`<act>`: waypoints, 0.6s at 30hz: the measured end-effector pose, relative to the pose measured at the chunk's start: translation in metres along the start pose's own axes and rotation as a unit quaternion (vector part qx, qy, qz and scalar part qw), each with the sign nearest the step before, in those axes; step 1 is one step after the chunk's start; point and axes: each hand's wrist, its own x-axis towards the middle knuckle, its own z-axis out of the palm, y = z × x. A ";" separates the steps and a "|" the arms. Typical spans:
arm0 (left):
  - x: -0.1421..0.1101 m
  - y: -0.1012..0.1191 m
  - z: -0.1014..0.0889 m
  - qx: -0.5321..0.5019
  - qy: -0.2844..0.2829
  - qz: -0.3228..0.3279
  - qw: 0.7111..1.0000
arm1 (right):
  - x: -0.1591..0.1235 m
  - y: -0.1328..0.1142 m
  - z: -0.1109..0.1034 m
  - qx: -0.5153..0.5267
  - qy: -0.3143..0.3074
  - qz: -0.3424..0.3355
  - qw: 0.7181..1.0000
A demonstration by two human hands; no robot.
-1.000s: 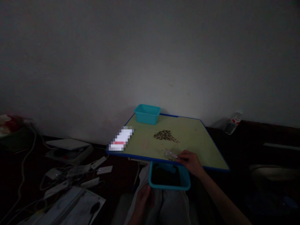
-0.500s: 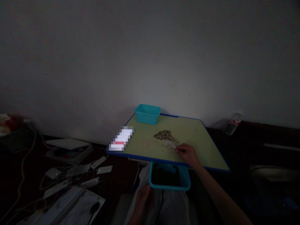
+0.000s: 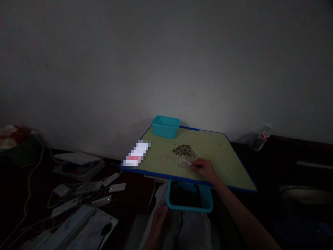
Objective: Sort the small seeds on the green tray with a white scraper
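Right hand [image 3: 205,168] pinches a clear tool [image 3: 185,162]; left hand [image 3: 160,219]: grip I cannot tell. A jerky push could scatter seeds [image 3: 184,150] past the near tub [image 3: 189,209].

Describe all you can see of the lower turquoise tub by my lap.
The lower turquoise tub looks plastic: rectangular, rounded corners, a raised rim. It sits open side up above the grey trousers, at the near edge of the table. Dark contents, too dim to identify, cover much of its inside. The left hand is at its near-left corner; its grip is unclear.
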 end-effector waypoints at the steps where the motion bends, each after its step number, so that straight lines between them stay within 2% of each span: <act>1: 0.000 0.000 0.000 -0.001 0.000 0.000 1.000 | -0.003 -0.001 -0.001 0.009 -0.007 -0.003 1.000; 12: -0.001 0.000 0.000 -0.001 -0.019 -0.003 1.000 | -0.032 -0.012 -0.008 0.096 -0.037 0.005 0.995; 18: -0.004 0.005 0.003 -0.003 -0.016 -0.019 1.000 | -0.027 -0.011 -0.003 0.109 -0.025 0.002 0.994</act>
